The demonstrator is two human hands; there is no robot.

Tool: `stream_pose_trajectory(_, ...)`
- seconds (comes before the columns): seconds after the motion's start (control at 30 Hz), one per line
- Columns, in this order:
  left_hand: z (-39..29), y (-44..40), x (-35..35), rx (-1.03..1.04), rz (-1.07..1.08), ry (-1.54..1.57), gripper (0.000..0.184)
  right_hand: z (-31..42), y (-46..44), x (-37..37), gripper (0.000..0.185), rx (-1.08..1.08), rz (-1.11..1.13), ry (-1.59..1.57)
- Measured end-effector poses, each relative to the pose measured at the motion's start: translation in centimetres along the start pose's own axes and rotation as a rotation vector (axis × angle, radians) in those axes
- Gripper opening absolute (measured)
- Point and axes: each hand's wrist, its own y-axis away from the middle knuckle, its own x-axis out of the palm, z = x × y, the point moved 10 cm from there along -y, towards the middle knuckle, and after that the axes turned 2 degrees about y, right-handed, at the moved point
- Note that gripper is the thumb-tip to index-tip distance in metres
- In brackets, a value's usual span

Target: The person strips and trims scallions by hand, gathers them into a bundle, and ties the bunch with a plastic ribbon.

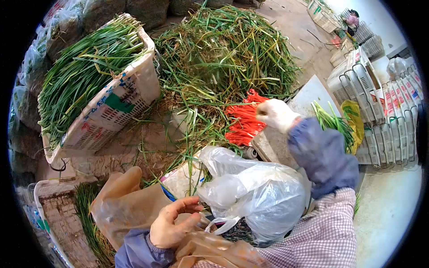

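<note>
My right hand (276, 115), in a white glove, is at the right edge of a bundle of thin red strips (243, 123). Its fingers are pinched closed on the strips there; how many they hold is hidden. My bare left hand (176, 222) hovers over my lap with fingers loosely curved and apart, nothing between them. Below and beside it lies brown translucent plastic sheeting (134, 205). Between my hands sits a clear plastic bag (272, 196) with whitish contents. A small bunch of green stalks (333, 125) lies on a pale board (308, 100) beyond my right sleeve.
A white crate (143, 85) full of long green stalks (89, 76) stands at the left. A big heap of loose leaves (223, 49) lies ahead. Stacked white crates (359, 85) and a yellow bag (353, 125) are at the right. A person (352, 21) is far off.
</note>
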Motion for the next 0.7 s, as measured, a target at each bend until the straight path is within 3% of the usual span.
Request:
stream_pose_trajectory(0.1, 0.0, -0.3, -0.3, 0.012, 0.003, -0.027, 0.041, -0.7, -4.5, 4.1, 0.027, 0.136, 0.284, 0.373)
stream_pose_trajectory(0.17, 0.0, -0.3, -0.6, 0.022, -0.008, -0.01, 0.041, -2.1, -5.8, 6.6, 0.028, 0.103, 0.35, 0.342)
stream_pose_trajectory(0.37, -0.3, -0.3, -0.2, 0.056, 0.022, -0.078, 0.041, -4.2, -4.2, 2.7, 0.021, 0.218, -0.019, -0.607)
stream_pose_trajectory(0.43, 0.1, -0.5, 0.1, 0.053, 0.026, -0.071, 0.041, -4.4, -2.4, 1.6, 0.019, 0.265, -0.07, -0.684)
stream_pose_trajectory(0.5, 0.7, -0.7, 0.3, 0.05, 0.031, -0.07, 0.04, -5.2, -0.6, 0.0, 0.015, 0.282, -0.285, -0.957)
stream_pose_trajectory(0.7, 2.1, -1.5, 0.7, 0.014, -0.015, -0.019, 0.037, -5.5, 4.5, -2.8, 0.015, 0.201, -0.496, -1.032)
